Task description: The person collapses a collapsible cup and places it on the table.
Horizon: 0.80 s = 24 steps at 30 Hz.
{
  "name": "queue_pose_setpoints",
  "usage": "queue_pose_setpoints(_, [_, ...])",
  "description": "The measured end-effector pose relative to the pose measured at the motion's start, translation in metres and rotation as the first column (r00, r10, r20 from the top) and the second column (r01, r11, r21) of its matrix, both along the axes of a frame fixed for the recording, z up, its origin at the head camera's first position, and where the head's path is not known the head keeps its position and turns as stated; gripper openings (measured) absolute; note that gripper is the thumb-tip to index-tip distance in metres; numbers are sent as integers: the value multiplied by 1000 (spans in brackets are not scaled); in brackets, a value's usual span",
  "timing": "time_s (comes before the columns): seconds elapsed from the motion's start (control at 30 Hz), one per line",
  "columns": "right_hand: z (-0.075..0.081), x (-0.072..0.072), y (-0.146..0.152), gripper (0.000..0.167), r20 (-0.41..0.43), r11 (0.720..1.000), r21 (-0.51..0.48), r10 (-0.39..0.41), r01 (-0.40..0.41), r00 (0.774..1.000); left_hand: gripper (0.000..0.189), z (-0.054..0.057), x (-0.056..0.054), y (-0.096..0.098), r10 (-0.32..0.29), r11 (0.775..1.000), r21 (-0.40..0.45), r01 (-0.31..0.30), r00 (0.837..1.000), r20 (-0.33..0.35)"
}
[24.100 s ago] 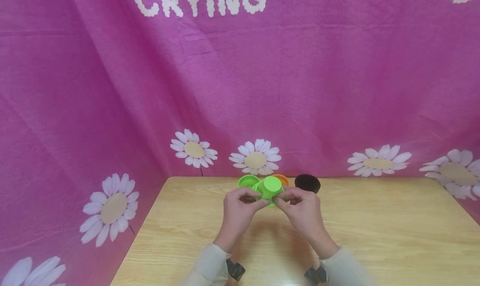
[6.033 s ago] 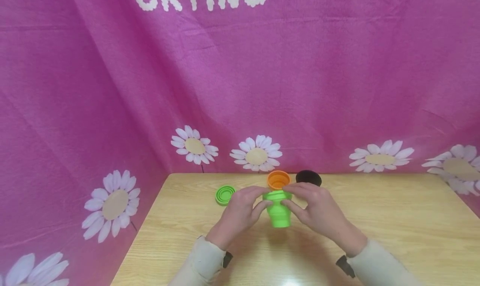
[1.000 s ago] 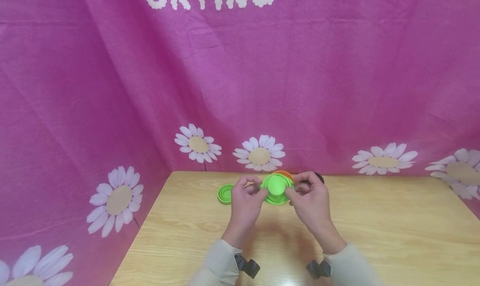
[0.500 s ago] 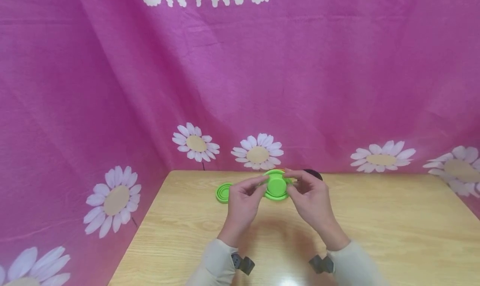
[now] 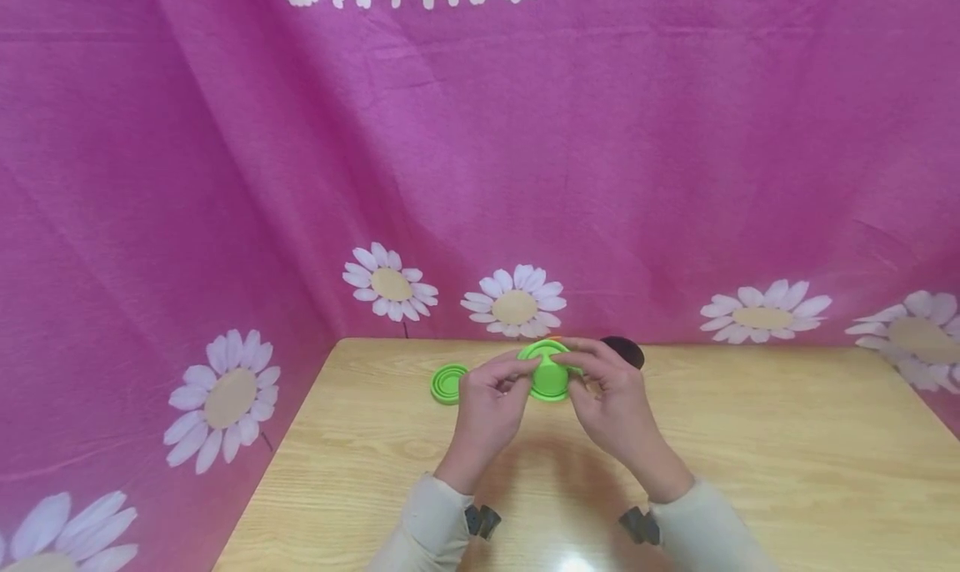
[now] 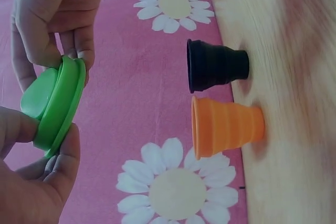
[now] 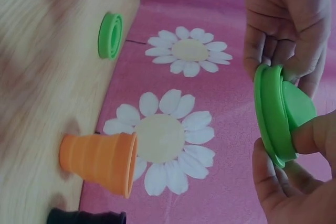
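Both hands hold a green collapsible cup [image 5: 550,378] above the table, its base turned up toward the head camera. Most of its wall is folded into the rim, and the base still bulges out in the left wrist view. My left hand [image 5: 486,409] pinches the rim's left side between thumb and fingers. On the opposite side my right hand [image 5: 615,401] grips the rim, its index finger reaching over the base. Another green collapsible cup [image 5: 447,383], folded flat into rings, lies on the table left of my left hand.
Upright near the table's back edge stand an orange collapsible cup [image 6: 228,128] and a black one [image 6: 218,66], side by side. In the head view the hands hide most of the orange cup. A pink cloth [image 5: 637,180] with daisies hangs behind the wooden table [image 5: 750,455].
The first green cup went from standing open to folded flat at left. The second, fully extended six seconds ago, was turned base up and pressed down into its rim, now tilted.
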State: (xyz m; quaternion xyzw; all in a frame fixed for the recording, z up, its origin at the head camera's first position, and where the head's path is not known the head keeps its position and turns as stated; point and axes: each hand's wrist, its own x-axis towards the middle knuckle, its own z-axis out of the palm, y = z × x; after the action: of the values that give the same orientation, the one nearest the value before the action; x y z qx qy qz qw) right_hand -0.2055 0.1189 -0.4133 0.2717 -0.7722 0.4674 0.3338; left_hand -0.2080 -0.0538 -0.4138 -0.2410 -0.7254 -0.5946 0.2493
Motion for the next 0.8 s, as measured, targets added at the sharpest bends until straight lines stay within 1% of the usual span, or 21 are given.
queue_pose_setpoints(0.1, [-1,-1,-1,36,-59,999,41,-25,27,998,28,1,-1,0,48,997,-57,-53,995,-92])
queue_pose_setpoints(0.2, [-1,-2,-2,31,-101,995,78,-54,62,993,27,2,-2,2,76,991,-100,-95,982,-175])
queue_pose_setpoints(0.27, [-2,-2,-2,29,-126,991,104,-75,88,989,26,1,-2,3,101,982,-137,-133,970,-219])
queue_pose_setpoints(0.37, [-3,-2,-3,28,-161,984,133,-95,117,982,26,0,-1,5,137,965,-183,-189,954,-267])
queue_pose_setpoints(0.43, [-3,-2,-3,28,-173,982,136,-104,128,979,26,-1,-1,6,152,958,-195,-208,951,-268])
queue_pose_setpoints(0.47, [-2,-2,-3,28,-173,982,134,-107,131,979,27,-1,0,6,153,961,-189,-203,957,-248])
queue_pose_setpoints(0.5, [-2,-1,-3,28,-157,983,129,-107,128,982,27,0,1,6,151,966,-177,-190,965,-212])
queue_pose_setpoints(0.53, [-1,-1,-2,29,-123,987,114,-102,116,987,27,0,2,6,148,971,-162,-175,975,-164])
queue_pose_setpoints(0.57, [1,1,-1,30,-62,993,82,-84,89,995,27,0,3,6,142,978,-139,-156,984,-105])
queue_pose_setpoints(0.6, [2,2,1,30,26,998,29,-48,47,999,27,1,3,5,131,985,-109,-135,990,-44])
queue_pose_setpoints(0.63, [4,3,3,31,125,999,-37,-9,14,992,26,2,4,5,117,991,-71,-115,993,27])
queue_pose_setpoints(0.67, [6,4,5,31,223,993,-118,39,-13,974,25,2,4,4,97,995,-29,-95,991,97])
queue_pose_setpoints(0.7, [9,5,7,31,312,979,-201,92,-29,946,24,3,4,3,77,997,9,-80,984,158])
queue_pose_setpoints(0.73, [11,6,8,33,386,958,-284,148,-35,911,23,3,4,2,57,997,44,-68,975,213])
queue_pose_setpoints(0.77, [13,6,10,34,441,934,-355,199,-33,875,22,2,3,1,25,995,87,-50,965,261])
queue_pose_setpoints(0.8, [15,7,11,36,480,916,-400,235,-27,845,20,3,3,0,-11,990,139,-33,953,302])
